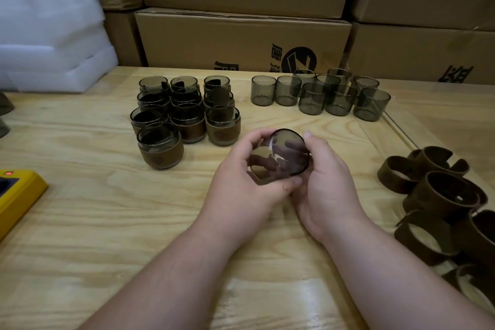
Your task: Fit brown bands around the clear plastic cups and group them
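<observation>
on a pale wooden surface (107, 222) backed by stacked cardboard boxes (241, 40), things run left to right. at the far left edge sits a yellow device (18, 190) with a small red light, and behind it, by the boxes, a stack of white foam sheets (51, 29). next comes the group of banded cups (184, 112), ten that i can count, standing upright with mouths up, in three rows of three with one more at the front left, all packed close and touching.

near the middle, the left hand (241, 190) and right hand (324, 190) hold one clear smoky cup (281, 154) just above the surface. it is tipped on its side, so its axis runs roughly toward the camera and up, and one round end faces the viewer. the left hand's grip is curled round the cup's left side, thumb near the bottom; the right hand's grip wraps the right side, thumb tip at the upper rim. whether a band sits on this cup i cannot tell.

behind the hands and to the right stand the bare cups (321, 94), about ten, upright, clustered close. at the far right edge lies a loose heap of brown bands (444, 201), roughly eight in view, overlapping, some cut off by the frame.
</observation>
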`<state>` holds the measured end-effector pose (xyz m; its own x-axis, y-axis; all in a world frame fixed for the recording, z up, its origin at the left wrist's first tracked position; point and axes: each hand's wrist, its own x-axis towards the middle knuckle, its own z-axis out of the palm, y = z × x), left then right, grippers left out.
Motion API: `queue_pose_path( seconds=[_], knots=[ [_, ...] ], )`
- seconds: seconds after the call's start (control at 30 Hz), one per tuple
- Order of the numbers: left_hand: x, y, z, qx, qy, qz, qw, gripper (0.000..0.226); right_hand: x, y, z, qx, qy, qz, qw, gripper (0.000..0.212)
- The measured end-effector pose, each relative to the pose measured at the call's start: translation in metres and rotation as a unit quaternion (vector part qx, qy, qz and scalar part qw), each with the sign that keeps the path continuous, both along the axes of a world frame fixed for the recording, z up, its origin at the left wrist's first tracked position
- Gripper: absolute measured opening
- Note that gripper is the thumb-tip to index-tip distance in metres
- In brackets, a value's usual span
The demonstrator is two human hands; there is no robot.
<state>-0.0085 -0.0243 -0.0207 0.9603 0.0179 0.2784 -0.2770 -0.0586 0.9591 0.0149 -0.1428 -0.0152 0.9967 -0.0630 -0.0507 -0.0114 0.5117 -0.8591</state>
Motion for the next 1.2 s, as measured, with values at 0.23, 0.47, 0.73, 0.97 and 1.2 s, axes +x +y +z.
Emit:
queue_pose_path(
  seconds=[0.23,0.47,0.73,0.97,1.2],
  knots=[
    [-0.003,0.0,0.001,0.077,-0.008,0.005,0.997,0.074,-0.001,-0.001,0.001,-0.01,0.006,-0.014,1.0,0.034],
    [-0.003,-0.001,-0.001,0.127,-0.022,0.028,0.991,0.071,-0.005,0.002,0.0,-0.062,-0.01,-0.01,0.998,0.052],
    [-0.002,0.0,-0.001,0.093,0.013,0.029,0.995,0.064,-0.009,0.002,-0.004,-0.116,-0.073,0.015,0.99,0.062],
    [0.001,0.002,-0.003,0.029,0.024,0.054,0.998,0.06,-0.01,0.001,-0.003,-0.12,-0.103,0.075,0.985,0.051],
    [0.002,0.002,-0.001,-0.014,0.008,0.062,0.998,0.047,-0.008,-0.004,0.0,-0.074,-0.101,0.13,0.984,0.036]
  ],
)
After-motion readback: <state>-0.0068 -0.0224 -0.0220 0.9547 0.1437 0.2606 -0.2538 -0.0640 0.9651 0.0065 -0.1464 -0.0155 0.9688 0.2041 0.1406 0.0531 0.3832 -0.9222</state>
